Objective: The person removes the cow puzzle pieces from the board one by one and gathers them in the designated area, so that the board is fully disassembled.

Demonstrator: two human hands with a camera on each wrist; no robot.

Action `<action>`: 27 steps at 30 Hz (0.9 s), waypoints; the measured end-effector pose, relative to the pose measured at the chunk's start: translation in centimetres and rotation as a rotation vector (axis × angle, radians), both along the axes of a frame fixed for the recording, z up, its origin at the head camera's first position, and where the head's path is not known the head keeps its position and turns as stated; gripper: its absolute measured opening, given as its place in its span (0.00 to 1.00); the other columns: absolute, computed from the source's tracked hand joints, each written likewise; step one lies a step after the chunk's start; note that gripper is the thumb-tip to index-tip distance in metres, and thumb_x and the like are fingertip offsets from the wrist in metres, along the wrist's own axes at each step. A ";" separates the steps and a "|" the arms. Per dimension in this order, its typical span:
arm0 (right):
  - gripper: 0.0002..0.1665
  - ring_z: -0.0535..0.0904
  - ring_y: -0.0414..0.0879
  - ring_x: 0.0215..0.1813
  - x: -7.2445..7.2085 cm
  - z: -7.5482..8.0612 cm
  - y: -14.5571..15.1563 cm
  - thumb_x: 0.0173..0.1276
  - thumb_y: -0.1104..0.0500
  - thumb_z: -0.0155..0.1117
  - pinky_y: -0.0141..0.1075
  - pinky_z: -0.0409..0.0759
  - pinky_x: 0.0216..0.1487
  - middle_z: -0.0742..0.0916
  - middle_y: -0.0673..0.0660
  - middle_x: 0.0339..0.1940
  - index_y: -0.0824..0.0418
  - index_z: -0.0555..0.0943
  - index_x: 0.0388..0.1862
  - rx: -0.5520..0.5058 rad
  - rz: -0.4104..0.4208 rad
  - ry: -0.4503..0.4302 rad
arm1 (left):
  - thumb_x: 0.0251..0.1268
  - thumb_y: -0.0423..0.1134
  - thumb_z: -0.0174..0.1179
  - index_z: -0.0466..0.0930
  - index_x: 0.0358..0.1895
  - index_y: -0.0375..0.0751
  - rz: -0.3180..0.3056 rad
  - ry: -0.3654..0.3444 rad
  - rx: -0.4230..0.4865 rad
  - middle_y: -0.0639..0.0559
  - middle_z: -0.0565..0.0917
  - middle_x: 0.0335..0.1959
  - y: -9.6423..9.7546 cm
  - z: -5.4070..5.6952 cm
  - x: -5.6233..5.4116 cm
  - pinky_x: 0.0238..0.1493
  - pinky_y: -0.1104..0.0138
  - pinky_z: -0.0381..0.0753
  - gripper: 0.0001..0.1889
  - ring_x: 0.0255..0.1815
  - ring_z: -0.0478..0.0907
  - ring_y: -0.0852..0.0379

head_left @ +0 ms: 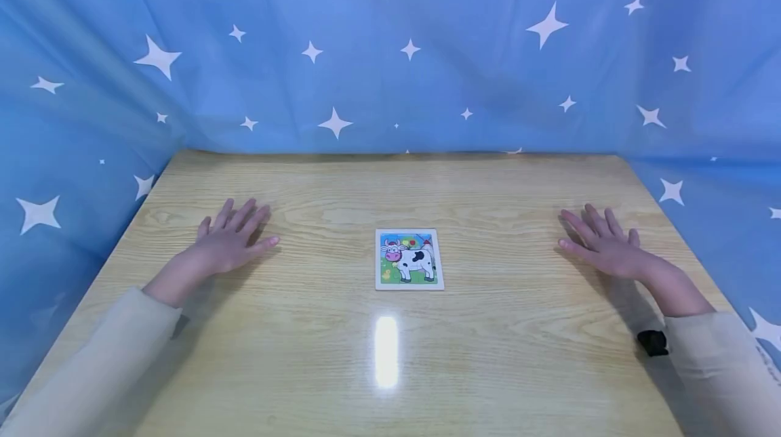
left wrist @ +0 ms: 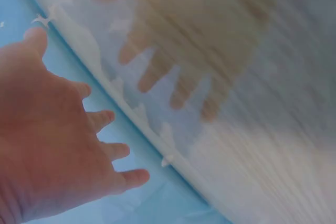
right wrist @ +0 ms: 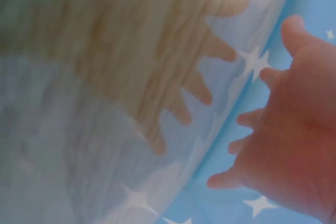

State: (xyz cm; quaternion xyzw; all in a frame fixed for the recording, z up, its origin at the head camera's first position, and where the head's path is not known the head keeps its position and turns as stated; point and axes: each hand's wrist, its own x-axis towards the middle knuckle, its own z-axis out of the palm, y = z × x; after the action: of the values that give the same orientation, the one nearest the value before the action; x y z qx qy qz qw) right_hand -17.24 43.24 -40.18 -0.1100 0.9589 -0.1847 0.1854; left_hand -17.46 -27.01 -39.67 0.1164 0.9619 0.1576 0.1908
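A small square cow puzzle (head_left: 409, 259) with a white border lies flat near the middle of the wooden table (head_left: 305, 342). To its left, my left hand (head_left: 232, 240) is spread palm down above the tabletop, holding nothing. On the other side, my right hand (head_left: 610, 247) has its fingers spread in the same way and is also apart from the puzzle. Each wrist view shows a bare palm, the left hand (left wrist: 58, 135) and the right hand (right wrist: 294, 129), with its reflection on the glossy tabletop.
A blue curtain with white stars (head_left: 378, 51) hangs behind the table and along its sides. A black object (head_left: 653, 342) sits at the right cuff. A bright glare patch (head_left: 386, 352) shines on the tabletop in front of the puzzle.
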 end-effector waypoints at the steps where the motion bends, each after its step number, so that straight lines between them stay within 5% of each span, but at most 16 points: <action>1: 0.52 0.20 0.86 0.82 0.2 0.2 -0.3 0.89 0.34 0.48 0.89 0.22 0.64 0.33 0.79 0.88 0.45 0.32 0.94 -0.006 -0.001 0.012 | 0.79 0.80 0.42 0.42 0.92 0.39 -0.006 -0.002 0.013 0.32 0.35 0.92 0.1 0.0 -0.1 0.75 0.21 0.26 0.57 0.87 0.21 0.22; 16: 0.51 0.23 0.86 0.84 0.6 1.0 -3.3 0.90 0.38 0.49 0.89 0.28 0.66 0.37 0.82 0.88 0.52 0.37 0.95 -0.036 0.025 0.017 | 0.79 0.80 0.44 0.43 0.92 0.40 -0.080 0.017 0.092 0.34 0.36 0.92 2.7 0.3 0.1 0.76 0.20 0.30 0.57 0.88 0.24 0.23; 27: 0.49 0.25 0.88 0.83 0.2 1.7 -5.5 0.91 0.39 0.49 0.89 0.29 0.66 0.39 0.85 0.86 0.59 0.40 0.93 -0.037 0.075 0.030 | 0.85 0.71 0.47 0.43 0.92 0.41 -0.137 0.021 0.149 0.34 0.36 0.92 4.9 1.1 -0.2 0.77 0.22 0.32 0.50 0.89 0.23 0.24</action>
State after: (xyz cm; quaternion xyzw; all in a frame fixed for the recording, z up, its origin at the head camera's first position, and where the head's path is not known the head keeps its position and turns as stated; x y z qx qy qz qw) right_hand -17.00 37.75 -38.52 -0.1522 0.9531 -0.1935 0.1759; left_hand -17.62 -22.13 -38.57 0.1975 0.9392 0.2139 0.1821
